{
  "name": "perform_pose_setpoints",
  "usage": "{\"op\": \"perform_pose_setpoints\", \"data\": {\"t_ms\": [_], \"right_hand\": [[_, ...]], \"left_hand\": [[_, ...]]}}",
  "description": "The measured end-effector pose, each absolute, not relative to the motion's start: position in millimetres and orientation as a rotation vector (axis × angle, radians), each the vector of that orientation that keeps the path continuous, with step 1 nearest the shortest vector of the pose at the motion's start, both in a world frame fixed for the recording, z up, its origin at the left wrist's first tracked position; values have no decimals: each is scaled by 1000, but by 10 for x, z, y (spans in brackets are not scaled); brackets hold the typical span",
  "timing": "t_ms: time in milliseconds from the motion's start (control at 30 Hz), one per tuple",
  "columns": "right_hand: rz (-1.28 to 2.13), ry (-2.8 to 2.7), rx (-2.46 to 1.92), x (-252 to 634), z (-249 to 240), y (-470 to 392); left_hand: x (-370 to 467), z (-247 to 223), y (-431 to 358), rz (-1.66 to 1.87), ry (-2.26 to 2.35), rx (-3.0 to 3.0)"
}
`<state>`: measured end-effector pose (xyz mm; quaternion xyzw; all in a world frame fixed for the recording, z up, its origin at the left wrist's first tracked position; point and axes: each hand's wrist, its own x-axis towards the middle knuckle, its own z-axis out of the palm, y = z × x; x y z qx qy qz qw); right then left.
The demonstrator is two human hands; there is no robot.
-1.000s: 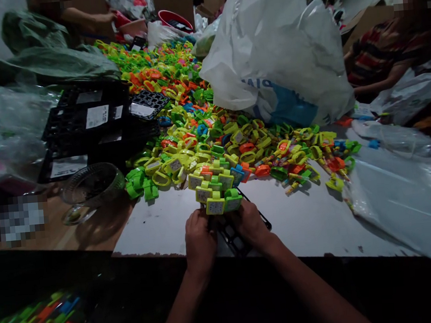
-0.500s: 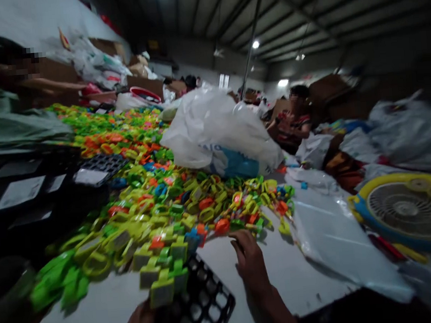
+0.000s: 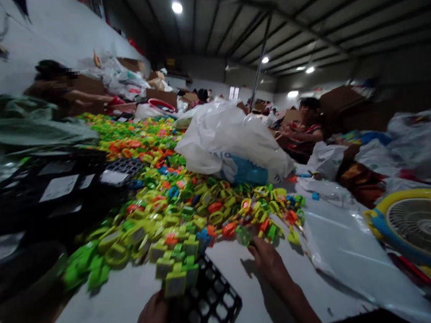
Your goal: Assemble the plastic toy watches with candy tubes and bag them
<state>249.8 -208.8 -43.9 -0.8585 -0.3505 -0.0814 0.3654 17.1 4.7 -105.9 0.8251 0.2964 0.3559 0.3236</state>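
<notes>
My left hand [image 3: 152, 318] is closed on the left edge of a black plastic tray [image 3: 232, 299] with a grid of round holes. Yellow and green plastic toy pieces [image 3: 175, 282] stand in rows in its far left part; the right part has bare holes. Just right of the tray, my right hand [image 3: 270, 264] pinches a small green plastic piece [image 3: 243, 235] at the near edge of the pile. That pile of loose toy pieces [image 3: 204, 202], yellow, green, orange and blue, spreads over the white table [image 3: 111, 314].
A large white plastic bag [image 3: 232, 140] rests on the pile. Stacked black trays [image 3: 27, 191] with white labels stand at the left. On the right lie flat clear bags [image 3: 341, 246] and a yellow-and-blue fan [image 3: 426, 229]. Other people sit farther back, left and right.
The view has shifted, so things appear farther right and lower. My right hand now has a green piece at its fingertips at the pile. My left hand keeps the tray.
</notes>
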Motion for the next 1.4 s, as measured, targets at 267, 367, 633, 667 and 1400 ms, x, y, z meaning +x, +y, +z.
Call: {"op": "perform_pose_setpoints", "data": {"t_ms": [267,367,633,667,1400], "right_hand": [[581,-527,-1617,1749,-408,-1672],[655,-548,-1550,1616,-394,-1489],[496,-665,-1733,1669,-483,-1291],[489,-663,-1729,1670,-496,-1285],[272,-1089,-1750,1549,-492,-1286]], "left_hand": [[215,-623,-353,755,836,2373],[189,-623,-365,751,847,2376],[189,-605,-376,711,858,2367],[191,-602,-378,706,863,2365],[163,-698,-359,758,848,2307]]}}
